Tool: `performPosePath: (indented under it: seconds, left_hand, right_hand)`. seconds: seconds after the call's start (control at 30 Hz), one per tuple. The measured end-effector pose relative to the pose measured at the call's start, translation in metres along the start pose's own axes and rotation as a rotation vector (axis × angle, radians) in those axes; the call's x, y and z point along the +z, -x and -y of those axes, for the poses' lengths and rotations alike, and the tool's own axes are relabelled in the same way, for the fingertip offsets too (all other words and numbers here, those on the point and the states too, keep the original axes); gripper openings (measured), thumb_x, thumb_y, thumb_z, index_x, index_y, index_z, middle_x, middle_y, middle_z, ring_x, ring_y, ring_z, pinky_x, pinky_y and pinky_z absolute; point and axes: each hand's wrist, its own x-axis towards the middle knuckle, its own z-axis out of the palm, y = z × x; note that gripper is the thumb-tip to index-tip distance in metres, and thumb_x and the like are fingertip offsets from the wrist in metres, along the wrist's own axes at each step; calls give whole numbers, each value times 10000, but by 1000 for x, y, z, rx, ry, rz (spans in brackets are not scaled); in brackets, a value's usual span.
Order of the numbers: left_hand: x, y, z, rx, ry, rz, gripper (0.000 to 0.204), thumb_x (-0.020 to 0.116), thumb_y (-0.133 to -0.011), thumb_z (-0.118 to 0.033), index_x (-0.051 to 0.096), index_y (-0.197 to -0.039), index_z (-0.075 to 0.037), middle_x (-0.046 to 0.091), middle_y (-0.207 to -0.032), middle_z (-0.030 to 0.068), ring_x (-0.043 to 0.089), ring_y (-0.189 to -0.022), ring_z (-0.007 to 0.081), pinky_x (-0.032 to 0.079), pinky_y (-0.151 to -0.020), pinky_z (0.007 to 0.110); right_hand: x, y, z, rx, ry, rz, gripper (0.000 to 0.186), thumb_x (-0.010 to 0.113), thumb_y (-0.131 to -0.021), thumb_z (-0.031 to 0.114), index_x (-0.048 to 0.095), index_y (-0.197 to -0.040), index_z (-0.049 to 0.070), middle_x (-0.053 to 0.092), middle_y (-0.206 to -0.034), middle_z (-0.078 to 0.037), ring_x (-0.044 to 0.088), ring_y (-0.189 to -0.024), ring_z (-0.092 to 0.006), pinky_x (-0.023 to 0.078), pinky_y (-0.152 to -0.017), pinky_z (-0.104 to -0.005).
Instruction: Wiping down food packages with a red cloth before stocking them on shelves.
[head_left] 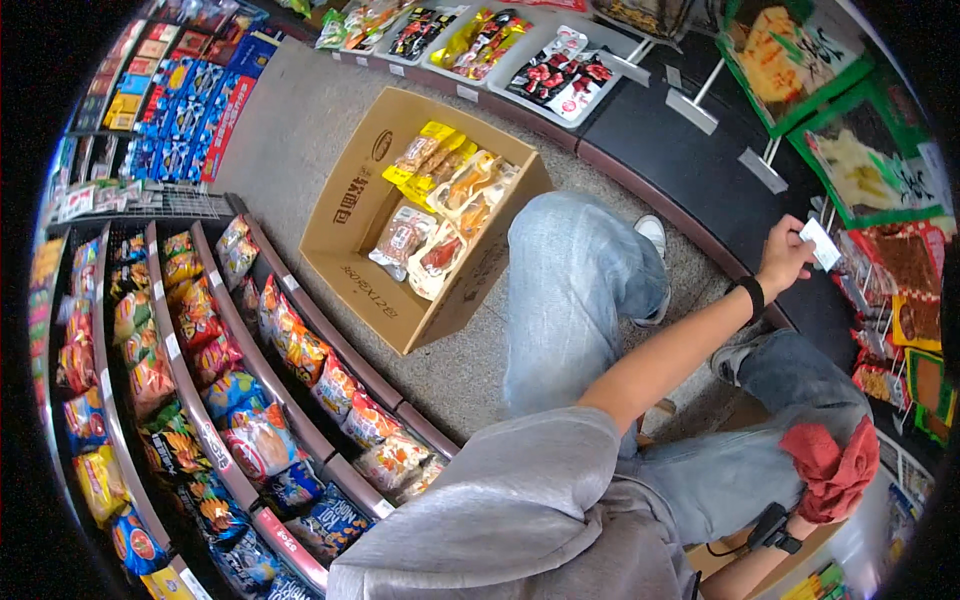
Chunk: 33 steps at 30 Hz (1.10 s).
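Observation:
My left hand (785, 258), with a black band at its wrist, reaches out to the hanging packs on the shelf rack. Its fingers pinch a small white card (820, 245) like a price label. Close to it hang a red snack pack (900, 260) and a green-edged clear food pouch (875, 165). Lower down, my right hand (800, 525) is closed on a crumpled red cloth (832, 470), which rests by my knee and hides most of the fingers. A black device (775, 528) is strapped at that wrist.
An open cardboard box (345, 215) holding several packaged breads stands on the floor before my knee. Shelves of bagged snacks (270, 440) curve along the left. Grey trays (565, 75) of packs line the far shelf. Metal hooks with label holders (692, 112) stick out from the rack.

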Motion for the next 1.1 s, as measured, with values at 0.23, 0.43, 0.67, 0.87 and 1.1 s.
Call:
performPosePath:
  seconds: [0.23,0.43,0.67,0.87,1.1]
  left_hand:
    - [-5,0,-13,-70,-31,38,227,576,-896,-40,433,-1072,-48,642,-923,107,680,-810,177,553,-518,293]
    - [2,2,-25,-162,-4,226,317,607,-850,2,460,-1127,-48,631,-992,124,684,-886,254,600,-656,392]
    - [-18,12,-59,-317,-111,130,235,599,-916,-102,518,-1136,-88,652,-1126,86,644,-1064,208,514,-813,317]
    - [1,2,-39,-348,-142,115,275,566,-911,-104,460,-1162,-66,613,-1154,133,646,-1050,253,518,-801,337]
    - [29,18,-14,-460,-339,332,596,617,-894,-129,325,-1409,-61,493,-1379,138,534,-1223,243,475,-936,377]
  right_hand:
    - [10,-12,26,544,-798,-106,642,524,-894,404,417,-1405,30,506,-1378,-121,502,-1233,-290,403,-1031,-426]
    - [-1,-1,41,754,-1050,-249,429,469,-971,161,459,-1357,-26,534,-1320,-160,548,-1134,-255,447,-990,-357]
    - [-1,-95,191,803,-1538,301,817,688,-632,376,455,-1284,-56,542,-1247,-174,548,-1142,-254,410,-1018,-341]
    - [-14,-118,192,504,-1633,606,758,739,-718,339,462,-1339,4,506,-1339,-136,482,-1239,-217,342,-1066,-342]
    - [-6,-108,180,154,-1717,690,603,683,-825,192,450,-1358,30,483,-1362,-102,459,-1245,-190,335,-1056,-333]
